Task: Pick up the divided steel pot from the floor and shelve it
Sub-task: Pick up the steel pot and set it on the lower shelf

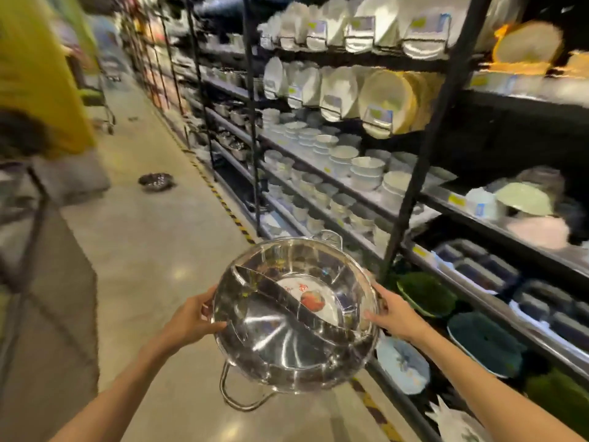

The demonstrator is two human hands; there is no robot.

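Got the divided steel pot (294, 314) up off the floor (153, 266), chest-high in the aisle, my left hand (194, 317) and right hand (393, 314) each clamped on opposite rims. It's slick steel, so it could tip sideways or clip the shelf (478, 202) edge and those stacked bowls (347, 164).

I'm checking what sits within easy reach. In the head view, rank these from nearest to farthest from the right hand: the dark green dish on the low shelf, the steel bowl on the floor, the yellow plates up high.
1. Dark green dish: low shelf, just beside the right hand.
2. Yellow plates: upper shelf, above it.
3. Steel bowl: on the aisle floor, far ahead to the left.
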